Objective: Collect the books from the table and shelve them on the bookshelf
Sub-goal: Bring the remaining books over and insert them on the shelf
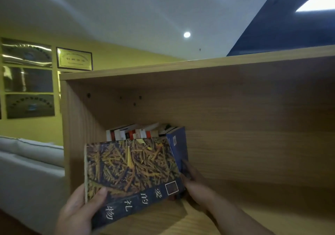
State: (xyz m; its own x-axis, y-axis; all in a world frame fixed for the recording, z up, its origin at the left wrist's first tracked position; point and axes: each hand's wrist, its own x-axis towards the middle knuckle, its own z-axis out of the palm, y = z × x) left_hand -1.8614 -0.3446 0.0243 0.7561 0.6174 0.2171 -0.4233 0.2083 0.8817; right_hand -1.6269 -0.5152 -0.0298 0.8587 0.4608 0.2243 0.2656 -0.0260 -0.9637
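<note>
Framed gold plaque (74, 58) on yellow wall (108, 59), w/ dark reflective plaques (29, 80) to its left. Grey sofa (30, 155) below. Round ceiling light (187, 34) lit overhead.

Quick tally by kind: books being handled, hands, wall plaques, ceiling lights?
Book in hand, yellow-patterned cover: 1
Blue book at row's end: 1
Hands: 2, left, right
Wall plaques: 4
Ceiling lights: 3
Total: 11

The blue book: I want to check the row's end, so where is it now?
In the head view the blue book stands at the right end of the row of books on the bookshelf, with the right hand against it.
</note>
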